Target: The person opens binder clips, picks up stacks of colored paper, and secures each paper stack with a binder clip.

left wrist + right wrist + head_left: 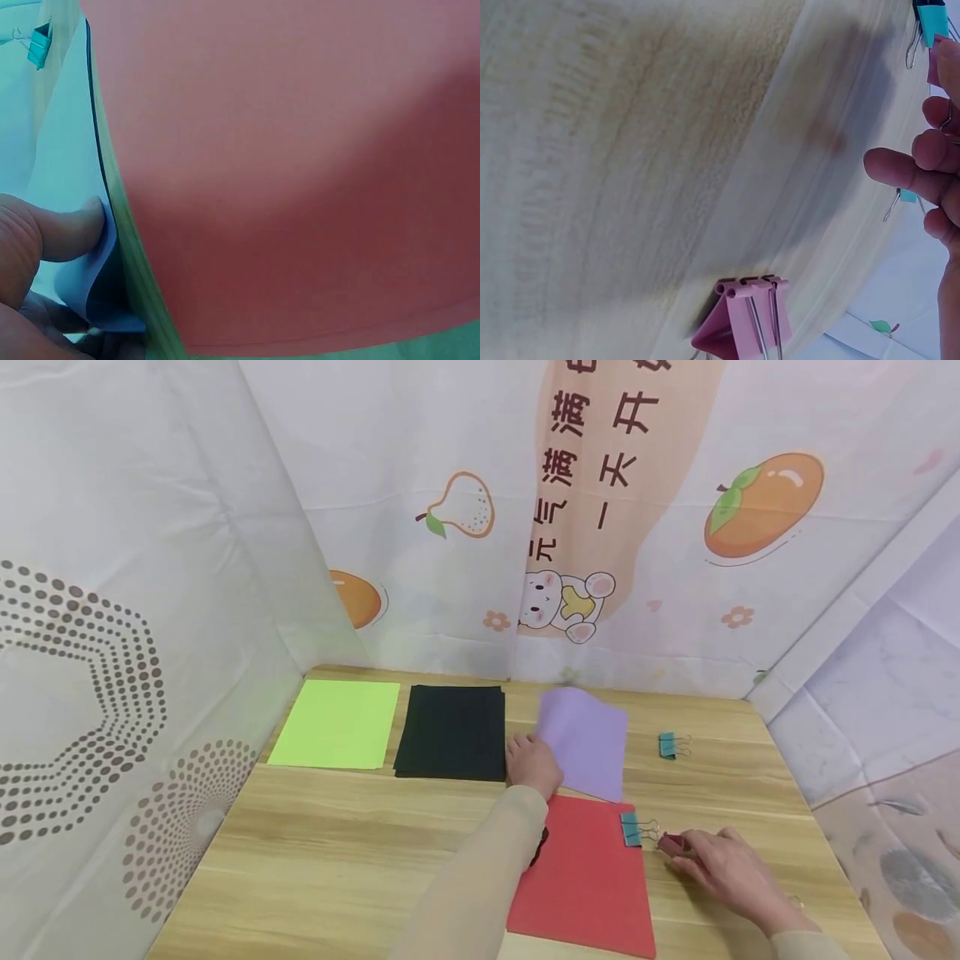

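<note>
My left hand [533,766] pinches the near left part of a purple paper sheet [596,739]. In the left wrist view the thumb [71,229] presses on that sheet, and its edge curls up beside the fingers. My right hand [727,864] holds a dark red binder clip [672,843] just right of a teal binder clip [632,829]. That teal clip grips the upper right edge of a red paper stack [588,881]. Partly behind the left sleeve, a small black object [538,847] shows at the stack's left edge.
A black paper stack [452,732] and a lime-green stack [337,724] lie to the left. Another teal binder clip [667,745] is at the back right. A pink binder clip [742,319] sits on the wooden table [322,860]. Printed curtains hang behind and beside.
</note>
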`<state>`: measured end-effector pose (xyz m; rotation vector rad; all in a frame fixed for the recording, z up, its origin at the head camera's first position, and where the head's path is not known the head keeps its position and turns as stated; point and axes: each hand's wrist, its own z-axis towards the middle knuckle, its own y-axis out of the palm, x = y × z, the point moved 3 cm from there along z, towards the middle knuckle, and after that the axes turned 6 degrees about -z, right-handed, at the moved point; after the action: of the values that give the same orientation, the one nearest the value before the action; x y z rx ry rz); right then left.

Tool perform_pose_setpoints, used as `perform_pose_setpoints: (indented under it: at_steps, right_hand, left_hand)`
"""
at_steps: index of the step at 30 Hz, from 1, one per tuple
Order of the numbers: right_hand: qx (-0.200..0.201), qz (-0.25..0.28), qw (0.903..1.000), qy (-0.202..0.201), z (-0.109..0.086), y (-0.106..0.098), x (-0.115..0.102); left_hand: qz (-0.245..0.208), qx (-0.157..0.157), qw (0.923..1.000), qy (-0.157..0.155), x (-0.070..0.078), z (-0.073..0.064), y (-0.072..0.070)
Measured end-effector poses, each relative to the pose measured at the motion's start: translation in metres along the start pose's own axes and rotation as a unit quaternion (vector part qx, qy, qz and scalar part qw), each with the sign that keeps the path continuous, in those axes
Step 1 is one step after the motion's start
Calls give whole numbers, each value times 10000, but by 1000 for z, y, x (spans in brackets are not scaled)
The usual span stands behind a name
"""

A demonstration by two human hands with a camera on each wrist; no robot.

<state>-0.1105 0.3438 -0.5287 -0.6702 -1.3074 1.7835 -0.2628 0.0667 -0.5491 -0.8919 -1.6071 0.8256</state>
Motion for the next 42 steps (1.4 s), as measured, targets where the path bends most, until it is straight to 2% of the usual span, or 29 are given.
perform_pose_setpoints:
  at_steps: [5,8,15,21,29,35,42]
  right_hand:
    - [-10,-24,10000,56,-1,-2,-1]
    - [-55,-30,9999,103,-1,-2,-2]
    - [-99,-59,9998,166,0,-4,-2]
    - [-59,-66,9999,126,0,-4,-3]
    - [-284,-83,9991,289,-4,-1,-5]
    - [-179,-108,9994,275,-5,-1,-7]
    - [-215,-70,9993,281,-6,0,-6]
  left_hand:
    - [-358,14,9994,-11,-5,0,1]
    - [-624,-99,9980,-36,-8,0,1]
    - [-1038,-187,9944,-70,-13,-1,-7]
    - [-1202,-157,9925,-134,-13,-6,-11]
    - [-1510,38,9881,-293,-15,-14,-15]
    - [-1557,99,9873,-287,-14,-16,-16]
    - [-1711,30,9845,-388,-15,-13,-14]
